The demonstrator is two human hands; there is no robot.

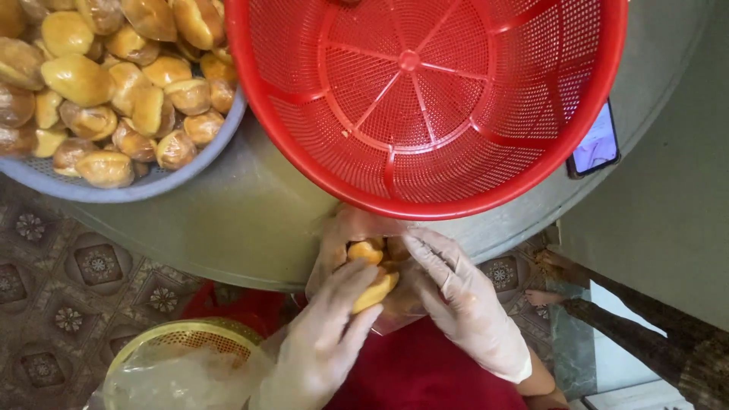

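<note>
Both my hands wear thin clear gloves. My left hand [323, 334] pushes a golden bun [376, 291] into a clear plastic bag [342, 235] that holds other buns [366, 250]. My right hand [463, 304] grips the bag's open edge on the right side. The bag hangs just below the edge of the round grey table [250, 220]. An empty red plastic basket [425, 99] sits directly above my hands on the table.
A blue-grey basket [76, 186] heaped with golden buns [114, 76] stands at the upper left. A phone [596, 144] lies on the table at right. A yellow basket with plastic bags [182, 364] sits lower left on the patterned floor. Another person's feet [547, 277] show at right.
</note>
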